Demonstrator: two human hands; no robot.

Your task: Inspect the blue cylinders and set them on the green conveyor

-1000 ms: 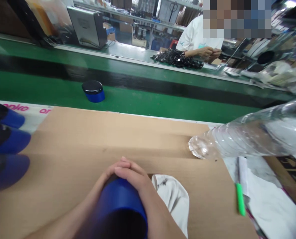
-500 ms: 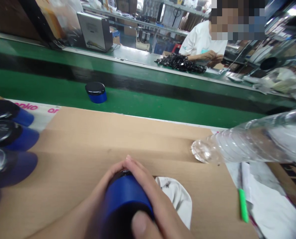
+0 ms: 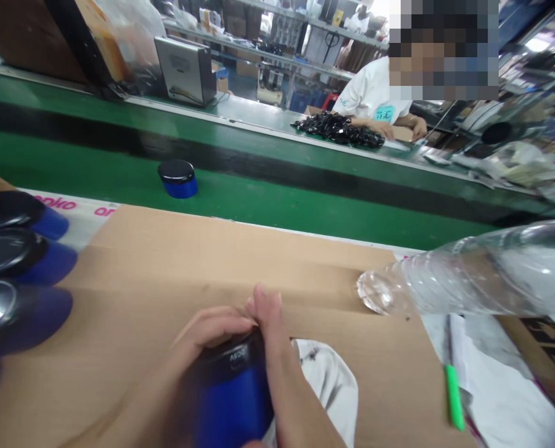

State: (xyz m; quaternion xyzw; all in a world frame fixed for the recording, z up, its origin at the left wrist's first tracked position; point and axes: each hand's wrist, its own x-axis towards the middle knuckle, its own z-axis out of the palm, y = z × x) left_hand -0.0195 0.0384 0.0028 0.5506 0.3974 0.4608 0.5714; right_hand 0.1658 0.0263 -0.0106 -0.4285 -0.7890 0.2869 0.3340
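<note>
A blue-and-black rounded device (image 3: 235, 392) with a small DC5V marking is held between both hands, low in the middle of the view. My left hand (image 3: 212, 333) curls over its far left edge. My right hand (image 3: 270, 330) wraps its right side, and the fingertips of both hands meet at the far end. A white cloth (image 3: 331, 379) with dark smudges lies just right of the device, partly behind my right forearm. Cardboard (image 3: 179, 261) covers the worktop under my hands.
Several similar devices (image 3: 48, 261) line the left edge, and one more device (image 3: 178, 179) stands on the green conveyor (image 3: 249, 193). A clear plastic bottle (image 3: 427, 280) juts in from the right, near a green-handled tool (image 3: 453, 398). A co-worker (image 3: 366, 90) sits opposite behind black cables (image 3: 338, 129).
The device has tilted in my hands, so its black top end with the DC5V marking now shows. My fingers have shifted over that end. Across the belt, the co-worker's hands have lowered.
</note>
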